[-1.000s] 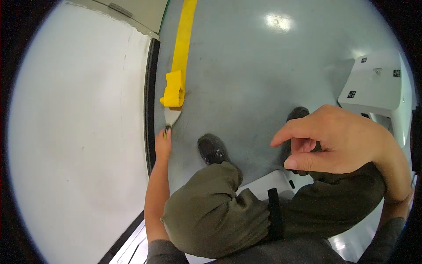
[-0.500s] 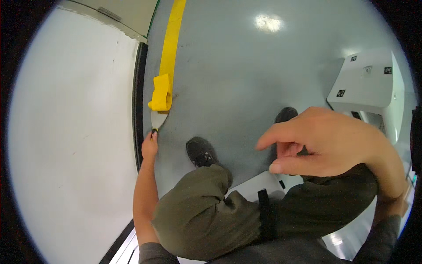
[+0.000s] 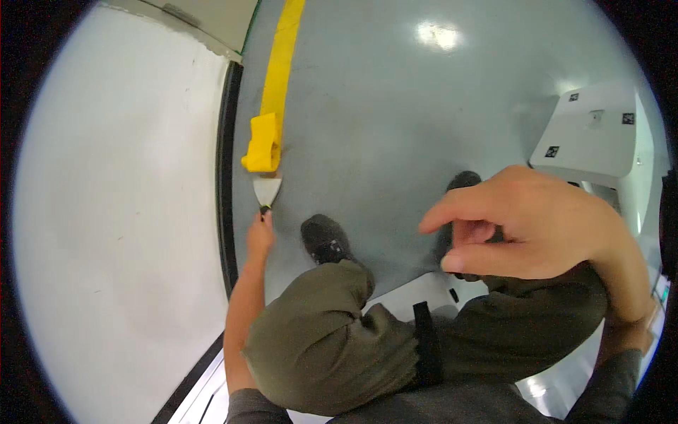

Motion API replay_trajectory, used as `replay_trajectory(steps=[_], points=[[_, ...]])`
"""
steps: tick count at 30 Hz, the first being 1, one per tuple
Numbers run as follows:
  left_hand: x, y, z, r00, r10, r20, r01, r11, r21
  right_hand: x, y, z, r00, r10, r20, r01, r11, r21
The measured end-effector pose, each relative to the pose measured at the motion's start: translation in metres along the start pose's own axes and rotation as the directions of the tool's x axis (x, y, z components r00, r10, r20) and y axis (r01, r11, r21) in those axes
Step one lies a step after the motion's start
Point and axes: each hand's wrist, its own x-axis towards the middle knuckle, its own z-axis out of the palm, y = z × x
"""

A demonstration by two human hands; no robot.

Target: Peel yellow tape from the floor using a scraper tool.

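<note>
My left hand [image 3: 260, 234] is closed round the dark handle of a putty knife [image 3: 268, 189], low over the grey floor near the wall. Its flat metal blade points away from me, just short of a loose, folded-over bunch of yellow tape [image 3: 263, 144]. Beyond that bunch, a yellow tape strip [image 3: 281, 67] lies flat along the floor. My right hand [image 3: 533, 222] hangs above my right knee, holding nothing; the thumb and forefinger are apart and the other fingers curl loosely.
A white wall panel [image 3: 127, 212] with a black skirting strip [image 3: 227, 177] runs along the left. At the right stands a white box-shaped unit [image 3: 586, 134] with small black-and-white square markers. My dark shoes [image 3: 325, 239] are on the grey floor [image 3: 381, 127].
My left hand has shifted a little right, and the putty knife's blade has come away from the yellow tape bunch. The right hand keeps its pose.
</note>
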Motion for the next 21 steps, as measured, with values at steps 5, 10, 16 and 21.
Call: replay_trajectory(steps=[5, 10, 16, 21], points=[[0.040, -0.012, -0.009, 1.000, -0.018, -0.017, 0.018, 1.000, -0.022, 0.007, -0.007, 0.012, 1.000, -0.010, 0.024, 0.010, 1.000, 0.009], [-0.002, -0.005, 0.001, 1.000, -0.019, 0.019, 0.020, 0.998, -0.056, -0.002, -0.009, 0.008, 0.999, -0.023, -0.023, 0.022, 1.000, -0.014], [0.018, 0.013, -0.018, 0.992, 0.079, -0.096, -0.078, 0.997, 0.014, 0.006, -0.015, 0.009, 0.994, -0.099, -0.037, 0.098, 0.994, -0.040], [0.042, 0.007, -0.001, 0.999, -0.044, 0.009, 0.045, 0.993, -0.106, 0.015, -0.021, 0.013, 0.985, -0.170, -0.017, 0.169, 0.985, -0.037]])
